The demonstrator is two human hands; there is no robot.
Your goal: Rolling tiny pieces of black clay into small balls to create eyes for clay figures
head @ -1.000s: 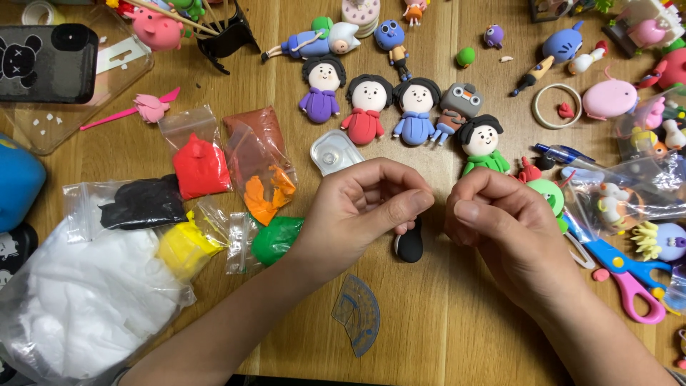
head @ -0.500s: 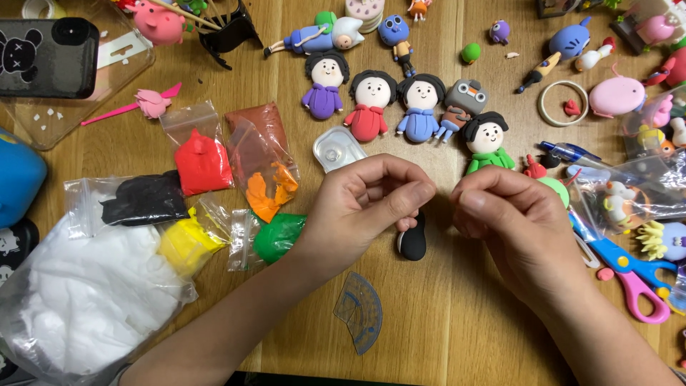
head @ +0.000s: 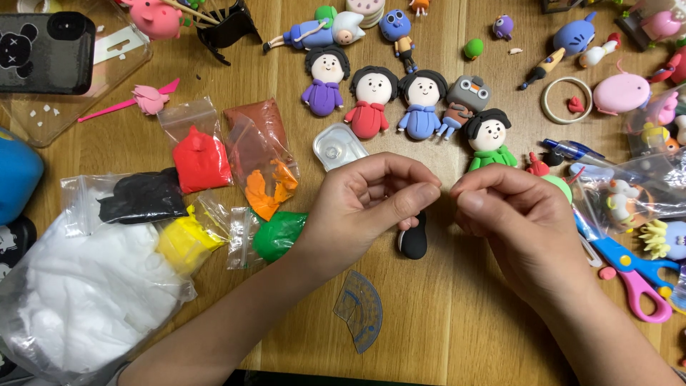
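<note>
At frame centre, your left hand (head: 371, 200) and right hand (head: 518, 214) pinch fingertips together; contents hidden, I cannot tell. A black oval clay lump (head: 414, 239) lies beneath on the wooden worktop (head: 443, 322).

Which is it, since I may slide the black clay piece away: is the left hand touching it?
Cannot tell. In the head view the left hand overlaps the top of the black clay piece on the table, hiding any gap.

Left hand (head: 364, 204) and right hand (head: 518, 214) pinch fingertip to fingertip.
</note>
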